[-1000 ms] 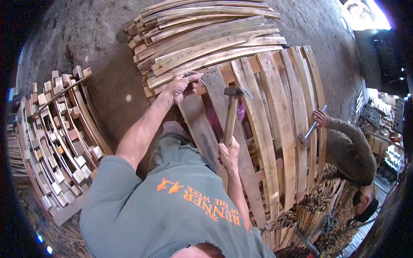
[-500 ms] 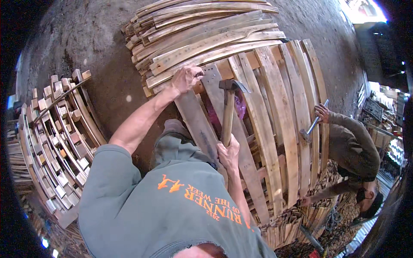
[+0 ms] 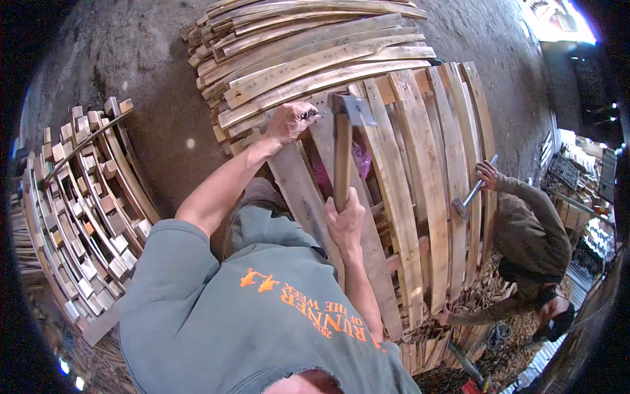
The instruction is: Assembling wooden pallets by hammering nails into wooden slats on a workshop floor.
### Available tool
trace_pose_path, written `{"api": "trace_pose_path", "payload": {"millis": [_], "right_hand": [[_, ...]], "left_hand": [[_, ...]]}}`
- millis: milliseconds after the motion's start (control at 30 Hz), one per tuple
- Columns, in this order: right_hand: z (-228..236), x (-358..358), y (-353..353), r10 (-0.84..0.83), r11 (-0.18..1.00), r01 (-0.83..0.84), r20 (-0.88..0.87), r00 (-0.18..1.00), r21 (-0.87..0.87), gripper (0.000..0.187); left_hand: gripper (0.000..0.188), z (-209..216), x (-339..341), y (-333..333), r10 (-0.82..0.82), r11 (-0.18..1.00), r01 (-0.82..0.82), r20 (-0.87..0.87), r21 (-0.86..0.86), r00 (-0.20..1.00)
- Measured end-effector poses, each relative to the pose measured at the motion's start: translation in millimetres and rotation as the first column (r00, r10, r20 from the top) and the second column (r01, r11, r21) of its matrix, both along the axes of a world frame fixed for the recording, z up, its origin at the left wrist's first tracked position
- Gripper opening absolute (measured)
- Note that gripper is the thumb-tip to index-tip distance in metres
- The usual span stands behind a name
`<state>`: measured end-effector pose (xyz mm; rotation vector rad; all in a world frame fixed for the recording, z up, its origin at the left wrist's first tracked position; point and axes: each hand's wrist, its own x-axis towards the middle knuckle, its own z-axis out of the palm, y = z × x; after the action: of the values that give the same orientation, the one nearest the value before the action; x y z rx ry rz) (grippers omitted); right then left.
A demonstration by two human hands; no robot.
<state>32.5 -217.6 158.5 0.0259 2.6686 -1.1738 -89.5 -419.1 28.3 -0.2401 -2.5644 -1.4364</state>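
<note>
Hammer raised over a wooden pallet, seen from the head camera. I read the right hand as wrapped tight round the lower end of the wooden handle, fingers closed on it. The steel head sits just beside the left hand, higher in the picture than half a second ago, when it hung lower over the slats; I judge this a backswing or a re-aim, not a strike landed. The left hand pinches a small dark nail between thumb and fingertips, its tip set at the upper end of a loose plank laid across the pallet. That hand has shifted little over the last second, so I take the nail as placed and not yet driven. Behind the pallet lies a stack of bare boards on the concrete floor. At my left, finished pallets lean on edge. At the right, a co-worker's hand holds a second hammer against the far slats.
</note>
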Motion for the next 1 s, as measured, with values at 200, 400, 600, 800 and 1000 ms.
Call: {"api": "trace_pose_path", "payload": {"millis": [200,400,600,800,1000], "right_hand": [[14.8,-7.4,-2.5,0.06,0.998,-0.061,0.037,0.997,0.022,0.022],[60.0,-10.4,-15.8,-0.093,0.993,0.073,-0.222,0.971,-0.093,0.022],[0.7,-4.8,-1.6,0.009,0.998,-0.011,0.033,0.999,0.054,0.019],[66.9,-13.9,-2.2,-0.056,0.998,0.056,-0.318,0.946,-0.009,0.018],[110.1,-33.9,-23.7,-0.477,0.688,-0.116,-0.566,0.672,-0.716,0.013]], "left_hand": [[0.016,9.5,1.5,2.9,0.054,0.999,-0.054,0.063,-0.004,0.997],[0.018,5.1,-0.7,-1.6,0.044,0.998,-0.048,0.107,0.039,0.993],[0.02,4.3,-4.3,-2.4,0.02,1.0,-0.022,0.148,0.007,0.989],[0.02,9.5,-0.3,-7.5,0.0,0.989,-0.027,0.184,0.145,0.983],[0.012,14.1,16.6,-26.0,0.305,0.706,-0.514,0.446,0.487,0.841]]}}
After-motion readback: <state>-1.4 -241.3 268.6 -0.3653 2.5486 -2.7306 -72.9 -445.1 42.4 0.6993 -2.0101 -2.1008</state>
